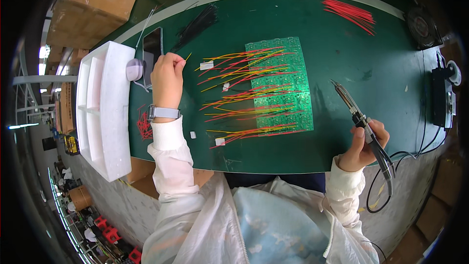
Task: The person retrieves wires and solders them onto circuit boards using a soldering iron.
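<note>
My left hand (167,79) is pinched closed over the left part of the green table, a grey-strapped watch on its wrist. A thin yellow wire (188,56) sticks out from between its thumb and forefinger; the rest is hidden by the fingers. In my right hand (366,143) is a soldering iron (359,117), its tip pointing up and left, apart from the board. Between the hands lies a green circuit board panel (305,88). Rows of red and yellow wires (229,100) run from it toward the left.
A white foam tray (119,117) stands at the left edge beside a phone (152,44). Black wires (198,24) and red wires (349,14) lie at the back. Short red pieces (144,124) are near my left wrist. A fan (421,27) and black box (442,98) stand right.
</note>
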The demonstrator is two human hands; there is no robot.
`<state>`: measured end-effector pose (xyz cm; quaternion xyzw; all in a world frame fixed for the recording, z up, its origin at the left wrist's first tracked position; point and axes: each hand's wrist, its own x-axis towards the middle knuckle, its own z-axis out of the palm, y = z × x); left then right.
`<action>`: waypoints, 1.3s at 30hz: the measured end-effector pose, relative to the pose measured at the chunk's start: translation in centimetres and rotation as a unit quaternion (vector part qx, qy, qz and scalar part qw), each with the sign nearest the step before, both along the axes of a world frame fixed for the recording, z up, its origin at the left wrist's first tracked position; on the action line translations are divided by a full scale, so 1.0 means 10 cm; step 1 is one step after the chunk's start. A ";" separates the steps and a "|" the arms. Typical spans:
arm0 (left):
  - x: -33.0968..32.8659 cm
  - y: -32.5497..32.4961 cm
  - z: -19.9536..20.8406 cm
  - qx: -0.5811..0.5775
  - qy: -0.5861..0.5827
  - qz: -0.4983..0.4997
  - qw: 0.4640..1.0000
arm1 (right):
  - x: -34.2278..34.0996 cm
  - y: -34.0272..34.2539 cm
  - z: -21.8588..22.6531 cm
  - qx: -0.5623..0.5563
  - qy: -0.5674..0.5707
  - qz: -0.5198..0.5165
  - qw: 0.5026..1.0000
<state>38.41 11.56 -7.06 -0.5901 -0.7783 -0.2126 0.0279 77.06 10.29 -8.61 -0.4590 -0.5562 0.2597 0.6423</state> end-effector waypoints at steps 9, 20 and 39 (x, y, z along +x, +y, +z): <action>-0.08 0.07 0.14 0.027 -0.119 -0.017 0.992 | 0.02 0.00 -0.02 -0.005 -0.012 0.004 1.000; 0.08 1.04 -0.14 0.060 -0.016 -0.053 0.997 | 0.01 0.00 -0.03 -0.007 -0.015 -0.008 1.000; -0.33 0.63 0.39 0.059 -0.331 -0.048 0.940 | 0.03 0.02 -0.01 -0.010 -0.014 0.012 1.000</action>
